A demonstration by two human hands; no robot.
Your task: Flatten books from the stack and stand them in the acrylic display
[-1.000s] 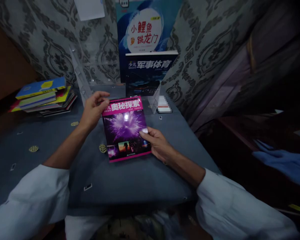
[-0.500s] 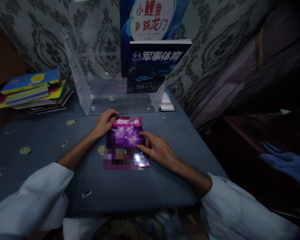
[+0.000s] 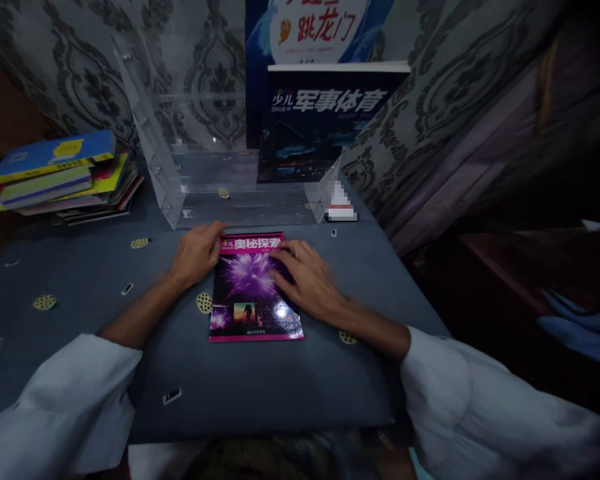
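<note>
A book (image 3: pixel 250 287) with a purple burst and a pink title band on its cover lies closed and flat on the table. My left hand (image 3: pixel 197 252) rests along its upper left edge, fingers extended toward the top corner and the thumb hidden. Across from it, my right hand (image 3: pixel 310 280) lies over the upper right edge, fingers stretched and slightly apart on the cover. Just beyond the book stands a clear acrylic rack (image 3: pixel 245 210). In its right part a dark blue book (image 3: pixel 325 127) leans, with a taller blue book (image 3: pixel 325 27) behind it.
On the left, several books form a stack (image 3: pixel 55 173), a blue and yellow one on top. A small white object (image 3: pixel 341 203), blurred out, sits by the rack's right side. The grey tablecloth (image 3: pixel 260 387) ends at the right, before a dark area with blue cloth (image 3: pixel 580 330).
My right hand has moved up the book's right side, more of it now over the cover. My left hand has shifted slightly left. The view has tilted down a little.
</note>
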